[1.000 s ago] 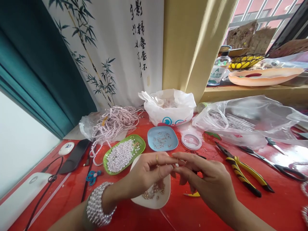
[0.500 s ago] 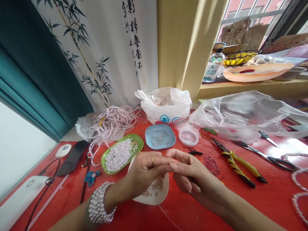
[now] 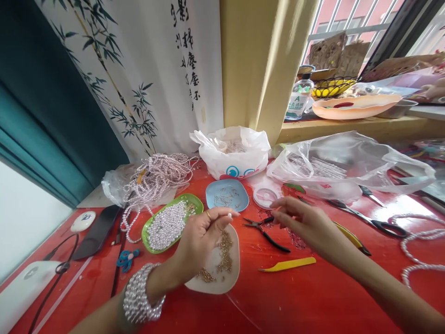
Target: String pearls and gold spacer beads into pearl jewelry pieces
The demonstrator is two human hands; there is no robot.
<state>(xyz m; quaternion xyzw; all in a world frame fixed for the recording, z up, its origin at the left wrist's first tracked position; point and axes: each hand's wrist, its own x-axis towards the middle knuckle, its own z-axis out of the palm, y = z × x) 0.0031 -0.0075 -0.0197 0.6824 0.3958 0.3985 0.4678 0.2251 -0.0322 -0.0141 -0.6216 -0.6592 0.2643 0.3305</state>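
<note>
Red table [image 3: 264, 306]: work judged mid-step on one small piece, with plenty of loose material left to use. Hands well apart. Right hand [image 3: 301, 215]: fingers loosely curled and parted, just beside one handle of the small pliers [image 3: 259, 226]; contact with it cannot be confirmed. Left hand [image 3: 201, 234]: thumb and forefinger pinched on a white bead [image 3: 230, 216], held over the far end of the white tray [image 3: 217, 287]. Green tray [image 3: 199, 204] is heaped with similar beads; blue tray [image 3: 227, 185] carries thin pins; white tray holds piles of gold-coloured bits. Yellow tweezers [image 3: 292, 264] lie flat, unused. Hidden or unclear: the bead string [image 3: 422, 267] is cut off at the right edge; the large pliers [image 3: 352, 239] are mostly covered by the right arm; the left hand covers part of the white tray; any pin or wire on the pinched bead is too small to make out.
</note>
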